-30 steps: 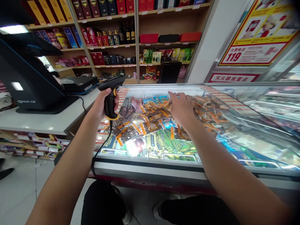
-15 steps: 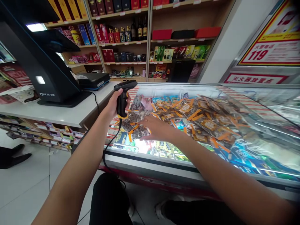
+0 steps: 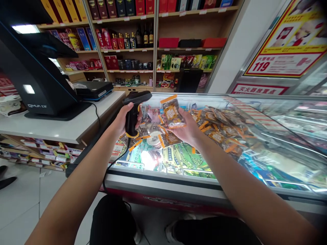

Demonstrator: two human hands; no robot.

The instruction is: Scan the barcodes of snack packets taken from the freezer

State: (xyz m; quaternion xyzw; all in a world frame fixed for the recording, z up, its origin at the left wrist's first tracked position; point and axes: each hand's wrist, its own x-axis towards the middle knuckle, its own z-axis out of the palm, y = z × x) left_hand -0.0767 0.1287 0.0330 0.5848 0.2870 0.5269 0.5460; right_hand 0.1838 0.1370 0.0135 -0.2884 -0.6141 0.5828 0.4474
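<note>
My left hand is wrapped round the grip of a black barcode scanner with yellow-orange trim. Its head points to the right and its cable hangs down over the freezer edge. In my right hand is a small clear snack packet with an orange top strip and an orange label, held upright just right of the scanner. Below and behind both hands lies a pile of similar orange-edged packets on the chest freezer's glass. Green bags show near the front edge.
The chest freezer spans the front. To the left, a white counter carries a black checkout terminal and a scale. Shelves of boxes and bottles stand behind. A person's shoe is at the far left.
My right hand has risen from the pile, now holding a snack packet near the scanner. The view has turned slightly right. My left hand still grips the scanner.
</note>
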